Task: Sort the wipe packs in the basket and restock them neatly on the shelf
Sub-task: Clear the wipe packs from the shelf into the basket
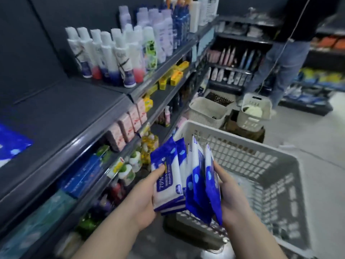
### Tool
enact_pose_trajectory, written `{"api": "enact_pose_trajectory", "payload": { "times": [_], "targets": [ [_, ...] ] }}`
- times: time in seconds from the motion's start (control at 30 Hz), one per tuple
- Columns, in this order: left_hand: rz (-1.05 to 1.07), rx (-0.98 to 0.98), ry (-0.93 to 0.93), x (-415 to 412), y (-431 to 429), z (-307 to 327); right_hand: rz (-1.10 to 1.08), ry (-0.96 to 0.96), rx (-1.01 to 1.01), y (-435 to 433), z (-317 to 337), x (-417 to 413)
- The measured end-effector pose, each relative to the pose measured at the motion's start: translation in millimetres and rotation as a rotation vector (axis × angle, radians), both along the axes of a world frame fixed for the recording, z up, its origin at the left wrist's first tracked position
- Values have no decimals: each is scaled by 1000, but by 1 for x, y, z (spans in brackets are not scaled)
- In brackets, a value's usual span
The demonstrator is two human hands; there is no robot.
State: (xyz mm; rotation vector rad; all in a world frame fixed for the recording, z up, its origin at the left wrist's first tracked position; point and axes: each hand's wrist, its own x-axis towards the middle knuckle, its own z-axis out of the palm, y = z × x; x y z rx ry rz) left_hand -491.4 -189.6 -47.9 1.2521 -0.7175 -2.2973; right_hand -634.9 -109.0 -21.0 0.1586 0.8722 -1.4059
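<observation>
- Over the near left corner of the white basket [270,165], a fanned bundle of blue-and-white wipe packs [186,180] was held upright between both hands.
- The left hand [147,195] grasped the front packs, with its thumb pressed on the printed face of the foremost one. Its other fingers were hidden behind the bundle.
- The right hand [229,199] grasped the rear packs from the right, with its thumb laid along the outermost pack.
- The bundle appeared to number five or six packs, but overlapping edges prevented a firm count.
- The dark grey shelf [61,116] stood to the left of the basket. One blue pack [13,144] lay on it at the far left, cut off by the frame edge.
- White spray bottles [112,58] stood in rows further along the same tier.
- Pink boxes [128,124] and yellow boxes [175,75] occupied the tiers below.
- Two smaller baskets [207,112] sat on the floor beyond the white one, and a second person [280,62] in jeans stood near them.
</observation>
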Motion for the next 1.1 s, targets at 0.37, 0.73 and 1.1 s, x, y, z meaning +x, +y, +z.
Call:
{"api": "enact_pose_trajectory", "payload": {
  "times": [0.37, 0.73, 1.1],
  "targets": [
    [-3, 32, -295, -159, -13, -80, -288, 11, 224, 66, -67, -187],
    [-283, -8, -669, -210, -63, -159, -440, -81, 402, 73, -103, -208],
    [-760, -240, -796, -202, -106, -218, -528, -62, 575, 35, -151, -178]
  ]
}}
